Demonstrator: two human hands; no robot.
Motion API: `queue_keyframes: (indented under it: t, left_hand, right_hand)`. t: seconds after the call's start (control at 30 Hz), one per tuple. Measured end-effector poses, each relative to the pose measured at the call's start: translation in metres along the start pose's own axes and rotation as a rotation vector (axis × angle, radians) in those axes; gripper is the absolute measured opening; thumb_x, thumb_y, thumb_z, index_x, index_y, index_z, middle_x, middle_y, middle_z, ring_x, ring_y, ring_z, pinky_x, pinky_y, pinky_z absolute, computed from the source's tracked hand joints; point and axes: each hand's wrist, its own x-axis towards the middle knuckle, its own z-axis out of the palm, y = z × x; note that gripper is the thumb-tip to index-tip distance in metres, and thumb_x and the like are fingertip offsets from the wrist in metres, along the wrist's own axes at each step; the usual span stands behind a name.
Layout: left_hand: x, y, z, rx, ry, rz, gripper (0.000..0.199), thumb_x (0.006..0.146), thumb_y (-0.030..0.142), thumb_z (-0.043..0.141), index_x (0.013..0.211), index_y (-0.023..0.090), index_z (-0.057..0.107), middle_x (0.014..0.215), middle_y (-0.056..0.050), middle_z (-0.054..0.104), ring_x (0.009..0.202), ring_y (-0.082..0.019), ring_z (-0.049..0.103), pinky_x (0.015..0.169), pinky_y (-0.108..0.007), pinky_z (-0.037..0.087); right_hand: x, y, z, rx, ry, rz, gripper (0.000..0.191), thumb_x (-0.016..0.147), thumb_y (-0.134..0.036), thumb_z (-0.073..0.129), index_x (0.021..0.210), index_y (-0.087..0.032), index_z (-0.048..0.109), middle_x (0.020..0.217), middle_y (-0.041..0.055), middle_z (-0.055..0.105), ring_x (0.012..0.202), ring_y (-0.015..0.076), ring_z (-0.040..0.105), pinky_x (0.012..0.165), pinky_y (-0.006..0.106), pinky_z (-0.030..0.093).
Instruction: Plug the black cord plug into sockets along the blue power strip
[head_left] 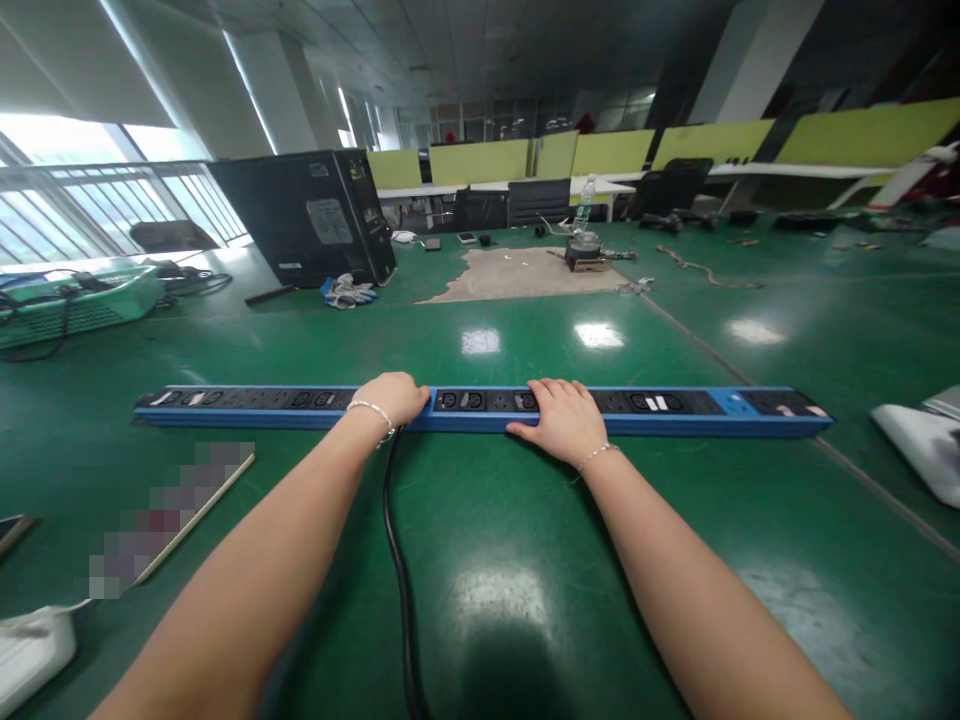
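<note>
Power distribution strip (pixel 480 424) lying crosswise on the green bench (pixel 510 530)
Right hand (pixel 562 418) clasps it, thumb nearside; left hand (pixel 394 398) curls over it above a black cable (pixel 403 580), grip unclear. Computer tower (pixel 300 220) beyond.

**Power strip (pixel 480 422) crosswise on the table (pixel 495 510)**

Nearer us than the strip, we have a cable (pixel 397 560). Behind the strip, left, we note a computer case (pixel 285 215), gloves (pixel 347 292) just before it, a basket (pixel 90 316) farther left.
</note>
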Motion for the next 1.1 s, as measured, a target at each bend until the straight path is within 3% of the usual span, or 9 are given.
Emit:
queue_keyframes:
  t: [0.13,1.1]
  left_hand:
    - [-0.0009,0.0009,0.0026,0.036,0.026,-0.015,0.05,0.082,0.043,0.031,0.098,0.013,0.068,0.105,-0.02,0.068,0.098,-0.029,0.064,0.081,-0.036,0.049]
    - [-0.0027,0.0001,0.0062,0.068,0.052,0.021,0.042,0.081,0.044,0.036,0.085,0.018,0.069,0.089,-0.013,0.071,0.088,-0.025,0.065,0.077,-0.03,0.048]
  right_hand:
    - [-0.0003,-0.0008,-0.0006,0.007,0.0,0.011,0.074,0.072,-0.069,0.052,0.123,-0.015,0.052,0.121,0.0143,0.058,0.111,0.0291,0.05,0.102,0.045,0.028]
    - [-0.0011,-0.0016,-0.0022,0.043,-0.007,0.035,0.073,0.07,-0.067,0.056,0.122,-0.016,0.053,0.12,0.0128,0.058,0.113,0.0289,0.048,0.103,0.044,0.025]
